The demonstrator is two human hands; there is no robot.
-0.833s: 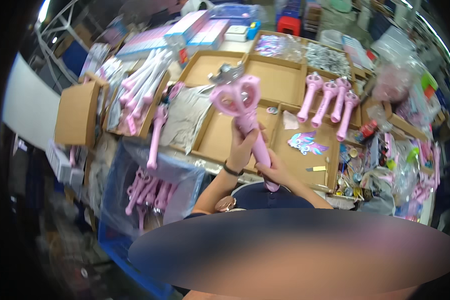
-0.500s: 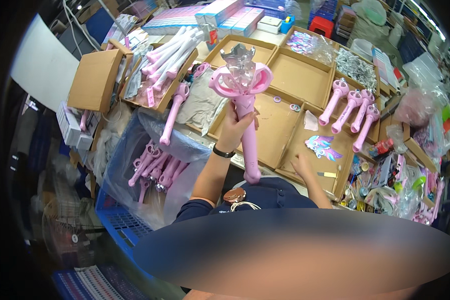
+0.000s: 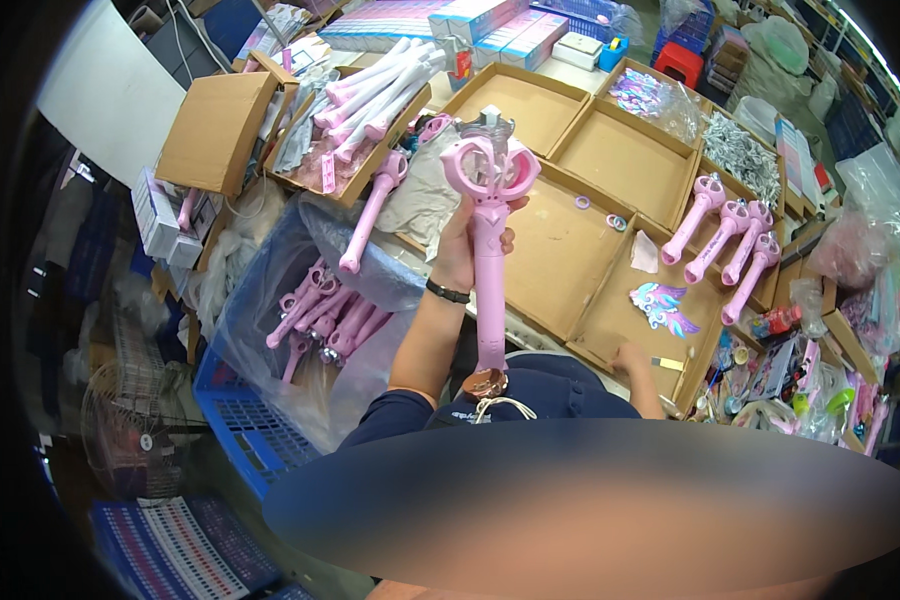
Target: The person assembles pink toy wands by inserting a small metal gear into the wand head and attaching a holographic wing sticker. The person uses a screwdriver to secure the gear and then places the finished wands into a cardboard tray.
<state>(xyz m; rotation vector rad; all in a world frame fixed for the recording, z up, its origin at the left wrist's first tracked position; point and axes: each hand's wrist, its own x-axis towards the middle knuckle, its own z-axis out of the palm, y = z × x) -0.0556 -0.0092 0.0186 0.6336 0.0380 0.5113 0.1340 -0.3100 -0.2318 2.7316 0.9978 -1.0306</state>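
1. The pink toy wand [image 3: 490, 250] is held upright at the centre of the view, gripped around its shaft by the left hand [image 3: 467, 250], whose fingers are closed on it just below the heart-shaped head. A black band is seen on that wrist.
2. The right hand [image 3: 632, 358] is rested at about 4 o'clock on the floor of a shallow cardboard tray [image 3: 625, 320]; nothing is seen held in it, and whether its fingers are curled or flat cannot be told.
3. Against the earlier pictures, the right hand has been taken off the wand's handle and lowered to the tray, so the wand is now carried by the left hand alone. It is judged that something from the tray is being sought for the wand.
4. One winged sticker piece [image 3: 663, 303] lies in that tray, just beyond the right hand.
5. At 8 o'clock, a clear plastic bag [image 3: 300, 300] over a blue crate [image 3: 240, 430] holds a heap of pink wands; the count cannot be told.
6. One loose wand [image 3: 370, 215] leans at 10 o'clock.
7. Three finished wands [image 3: 730, 245] lie side by side at 2 o'clock.
8. Farther off, at 11 o'clock, a box of pale handles [image 3: 370, 100] is seen, too many to count.
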